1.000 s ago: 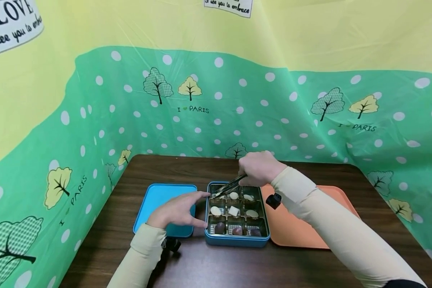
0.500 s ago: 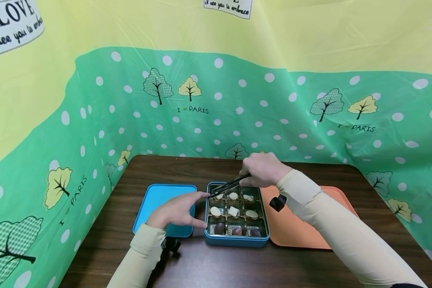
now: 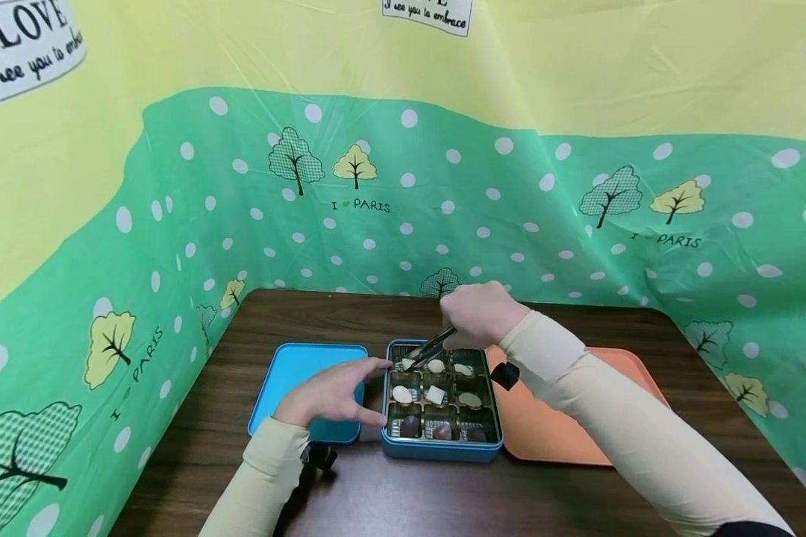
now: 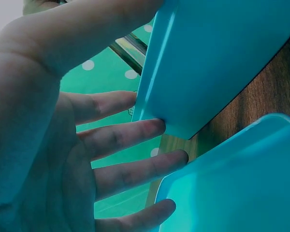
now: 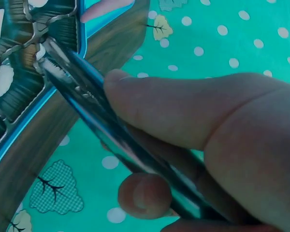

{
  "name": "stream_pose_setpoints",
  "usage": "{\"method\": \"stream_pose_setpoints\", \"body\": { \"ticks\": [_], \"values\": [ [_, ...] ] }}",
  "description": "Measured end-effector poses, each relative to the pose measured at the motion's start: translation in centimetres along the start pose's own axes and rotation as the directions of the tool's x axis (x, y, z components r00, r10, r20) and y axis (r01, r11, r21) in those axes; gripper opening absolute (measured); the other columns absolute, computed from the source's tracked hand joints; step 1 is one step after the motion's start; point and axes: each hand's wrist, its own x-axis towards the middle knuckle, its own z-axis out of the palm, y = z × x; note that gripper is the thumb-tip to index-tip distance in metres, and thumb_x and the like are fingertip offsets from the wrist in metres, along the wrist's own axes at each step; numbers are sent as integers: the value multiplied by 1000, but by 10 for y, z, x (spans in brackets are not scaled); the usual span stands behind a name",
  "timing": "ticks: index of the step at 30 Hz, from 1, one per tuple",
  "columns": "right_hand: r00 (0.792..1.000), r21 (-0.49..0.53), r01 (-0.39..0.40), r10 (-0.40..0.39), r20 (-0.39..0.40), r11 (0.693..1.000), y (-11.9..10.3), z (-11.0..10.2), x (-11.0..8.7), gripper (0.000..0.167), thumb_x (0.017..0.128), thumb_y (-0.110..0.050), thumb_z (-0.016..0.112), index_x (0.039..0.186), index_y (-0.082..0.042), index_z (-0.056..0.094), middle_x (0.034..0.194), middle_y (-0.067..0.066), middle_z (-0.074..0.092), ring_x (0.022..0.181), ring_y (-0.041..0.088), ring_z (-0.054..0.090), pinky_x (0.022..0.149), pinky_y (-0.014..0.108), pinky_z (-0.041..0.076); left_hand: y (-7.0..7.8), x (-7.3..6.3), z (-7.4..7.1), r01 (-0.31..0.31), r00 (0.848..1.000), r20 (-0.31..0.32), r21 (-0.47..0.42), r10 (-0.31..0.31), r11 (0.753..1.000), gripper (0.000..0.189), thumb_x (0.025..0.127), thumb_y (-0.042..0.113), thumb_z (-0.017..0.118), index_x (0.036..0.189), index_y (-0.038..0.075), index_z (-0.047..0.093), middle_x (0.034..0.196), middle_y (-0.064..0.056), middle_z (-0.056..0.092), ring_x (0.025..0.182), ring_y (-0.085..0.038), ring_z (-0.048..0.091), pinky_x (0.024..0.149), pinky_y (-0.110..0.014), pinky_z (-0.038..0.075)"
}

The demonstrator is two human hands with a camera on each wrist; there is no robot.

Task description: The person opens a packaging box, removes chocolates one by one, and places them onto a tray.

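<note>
While the left hand, fingers spread, touches the blue box at nine o'clock, seemingly to steady it, the right hand pinches tongs angled at the ten-o'clock compartment's white piece.

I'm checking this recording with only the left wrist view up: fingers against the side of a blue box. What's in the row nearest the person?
Observer: In the head view, that row of the blue box holds three dark pieces.
Operator: Where do the tips of the metal tongs reach?
Observer: Into the far-left compartment, by a white piece.
Operator: Anything on the box's right?
Observer: Yes, an orange tray, partly hidden under the right arm.
</note>
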Motion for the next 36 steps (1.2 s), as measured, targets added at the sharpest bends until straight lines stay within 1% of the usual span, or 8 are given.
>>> {"method": "stream_pose_setpoints", "body": {
  "ticks": [4,7,11,14,17,21,31,36],
  "values": [
    [1000,-26,-12,13,24,1000,-4,-2,4,21,90,-43,84,92,-23,78,78,-9,71,63,9,62,58,39,58,0,0,0,4,1000,1,6,-4,1000,97,82,57,86,161,20,43,158,-4,51,135,-29,56,108,-55,49],
    [1000,6,-9,8,17,1000,-1,0,3,19,90,-41,84,93,-23,79,80,-9,71,64,8,62,57,37,56,1,-1,0,3,1000,2,12,-3,1000,97,83,57,86,161,20,42,159,-3,50,135,-29,56,108,-56,49],
    [1000,77,10,-10,-7,997,7,6,-1,22,92,-39,83,79,-21,77,67,-7,65,57,9,58,49,31,44,1,-1,1,5,1000,-2,12,-5,1000,97,83,56,86,161,19,42,159,-3,50,135,-29,56,108,-56,49],
    [1000,135,8,-4,-27,991,13,12,-5,21,92,-38,83,77,-25,79,60,-10,61,53,10,55,47,29,36,2,-1,1,9,1000,-6,11,-8,1000,97,83,56,86,161,20,42,158,-3,50,134,-29,56,107,-56,49],
    [998,168,4,7,-64,986,20,20,-10,15,92,-40,82,93,-26,85,75,-13,72,59,8,58,48,28,41,2,-1,2,9,1000,-4,8,-9,1000,96,83,56,86,161,21,42,158,-3,50,134,-29,56,107,-56,49],
    [993,205,13,12,-118,979,30,32,-18,27,92,-42,82,109,-21,85,99,-5,80,64,7,61,49,28,44,1,-2,2,6,1000,0,2,-6,1000,96,83,56,86,161,21,42,159,-2,49,134,-30,56,106,-57,49],
    [984,362,38,28,-174,932,49,65,-32,31,94,-41,79,113,-17,84,117,0,79,44,8,50,45,27,32,2,-4,3,11,1000,4,6,-11,1000,96,83,56,86,161,23,42,160,-3,48,135,-29,56,106,-57,49],
    [980,393,58,23,-198,918,55,74,-39,33,97,-40,76,118,-16,83,120,2,78,48,4,51,46,27,35,3,-4,2,16,1000,-2,2,-16,1000,95,83,56,86,161,24,42,159,-2,49,134,-29,57,106,-57,50]
  ]
}}
